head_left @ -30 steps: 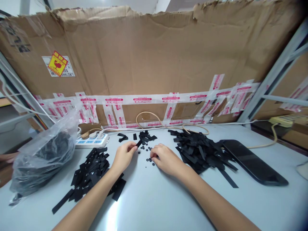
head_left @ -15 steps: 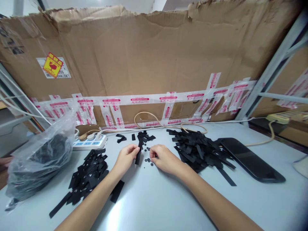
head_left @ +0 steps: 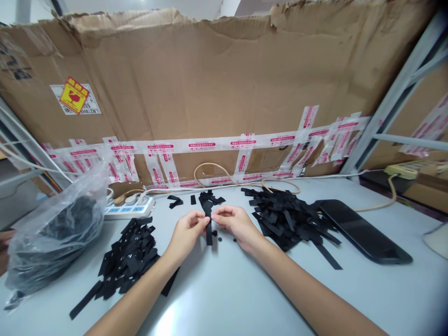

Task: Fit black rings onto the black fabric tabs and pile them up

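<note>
A left hand (head_left: 186,234) and a right hand (head_left: 237,226) pinch a narrow black strip (head_left: 209,234) between their fingertips over a pale grey table (head_left: 224,289)

Tiny round black rings (head_left: 220,239) lie just beside the hanging strip, between a heap of black strips (head_left: 287,219) near the right hand and a second black heap (head_left: 128,259) near the left, with a clear plastic bag (head_left: 59,233) beyond it

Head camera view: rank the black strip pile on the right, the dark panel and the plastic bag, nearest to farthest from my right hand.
From the right hand:
1. Black strip pile, just to its right.
2. Dark panel, farther right, beyond the pile.
3. Clear plastic bag, at the far left.
</note>
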Tool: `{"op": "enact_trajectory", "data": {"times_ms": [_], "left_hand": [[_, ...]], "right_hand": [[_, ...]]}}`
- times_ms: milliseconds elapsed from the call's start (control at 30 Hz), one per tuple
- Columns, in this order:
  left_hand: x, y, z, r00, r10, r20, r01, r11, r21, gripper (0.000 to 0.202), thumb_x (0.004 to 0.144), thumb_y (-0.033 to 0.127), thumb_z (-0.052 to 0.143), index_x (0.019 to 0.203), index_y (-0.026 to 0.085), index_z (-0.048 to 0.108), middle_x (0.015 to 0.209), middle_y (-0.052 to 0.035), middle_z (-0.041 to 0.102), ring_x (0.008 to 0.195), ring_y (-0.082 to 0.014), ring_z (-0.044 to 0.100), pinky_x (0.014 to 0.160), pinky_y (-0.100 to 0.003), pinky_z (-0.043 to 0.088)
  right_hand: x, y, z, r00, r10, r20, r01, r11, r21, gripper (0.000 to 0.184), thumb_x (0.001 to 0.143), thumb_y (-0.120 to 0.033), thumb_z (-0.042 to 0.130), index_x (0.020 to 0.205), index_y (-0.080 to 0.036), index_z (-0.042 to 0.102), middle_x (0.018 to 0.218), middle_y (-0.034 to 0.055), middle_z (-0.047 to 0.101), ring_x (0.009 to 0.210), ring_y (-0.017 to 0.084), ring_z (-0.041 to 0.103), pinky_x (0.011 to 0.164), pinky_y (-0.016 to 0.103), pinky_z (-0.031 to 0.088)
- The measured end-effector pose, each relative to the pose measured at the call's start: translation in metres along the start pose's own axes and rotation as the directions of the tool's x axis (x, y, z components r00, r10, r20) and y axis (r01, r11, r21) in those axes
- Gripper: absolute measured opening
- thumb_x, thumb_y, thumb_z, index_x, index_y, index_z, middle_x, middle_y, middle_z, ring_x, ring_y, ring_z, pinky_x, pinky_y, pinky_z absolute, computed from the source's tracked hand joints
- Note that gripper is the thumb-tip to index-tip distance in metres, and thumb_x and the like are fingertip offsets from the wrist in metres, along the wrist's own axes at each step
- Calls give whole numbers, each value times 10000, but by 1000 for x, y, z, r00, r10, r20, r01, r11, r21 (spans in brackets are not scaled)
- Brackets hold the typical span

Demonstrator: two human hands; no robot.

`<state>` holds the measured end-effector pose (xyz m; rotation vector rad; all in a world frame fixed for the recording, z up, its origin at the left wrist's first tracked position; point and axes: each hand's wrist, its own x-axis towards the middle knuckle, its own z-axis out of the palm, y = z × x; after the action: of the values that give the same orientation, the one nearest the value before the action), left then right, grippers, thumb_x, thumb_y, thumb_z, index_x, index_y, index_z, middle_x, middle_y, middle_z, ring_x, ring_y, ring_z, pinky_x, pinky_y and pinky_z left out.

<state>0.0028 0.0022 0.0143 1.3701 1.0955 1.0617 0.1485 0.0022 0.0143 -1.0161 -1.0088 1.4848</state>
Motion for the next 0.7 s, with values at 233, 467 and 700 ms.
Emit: {"op": "enact_trajectory", "data": {"times_ms": [233, 467, 700], "left_hand": [[-3, 1, 1, 999, 42, 13, -42, 999, 13, 295, 628, 413, 648, 684, 176, 481, 528, 44, 509, 525, -109, 495, 569, -243, 400], [-1, 0, 2, 1000, 25, 6, -25, 999, -32, 313, 610, 411, 662, 726, 179, 487, 514, 66, 488, 510, -102, 492, 565, -239, 405], [-1, -3, 1, 1000, 21, 23, -20, 1000, -16, 273, 639, 383, 641, 727, 171, 494, 516, 65, 496, 512, -97, 488, 573, -235, 400]], "right_hand": [[1, 2, 0, 999, 41, 19, -42, 996, 72, 243, 475, -270, 766, 649, -148, 647, 646, -5, 596, 600, 93, 505, 622, 251, 382], [0, -1, 1, 993, 111, 48, -116, 985, 126, 200, 473, -226, 748, 608, -141, 629, 589, -24, 550, 570, 79, 481, 606, 232, 373], [0, 1, 0, 993, 85, 78, -91, 992, 85, 195, 499, -226, 735, 643, -132, 643, 639, -7, 576, 598, 83, 495, 627, 235, 380]]}}
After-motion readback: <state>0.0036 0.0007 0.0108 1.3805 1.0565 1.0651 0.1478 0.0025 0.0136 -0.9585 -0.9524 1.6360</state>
